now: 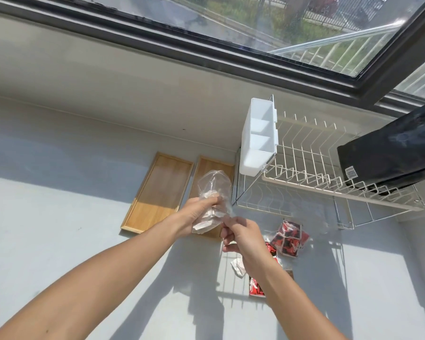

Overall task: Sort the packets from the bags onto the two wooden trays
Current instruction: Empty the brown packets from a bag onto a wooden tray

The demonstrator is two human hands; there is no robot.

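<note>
clear bag (212,192) of pale packets, mid-frame over the right wooden tray (207,168) — clenched in the left hand (198,212), right hand (241,235) pinching its lower edge — left wooden tray (157,190) bare, red-and-black packets (288,238) at lower right on the counter (59,204).

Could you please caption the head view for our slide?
Left hand holds clear bag of pale packets over two bare wooden trays; right hand pinches its edge.

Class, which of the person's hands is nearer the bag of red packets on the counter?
Right. The right hand is just left of the bag of red packets; the left hand, holding the clear bag, is farther left.
</note>
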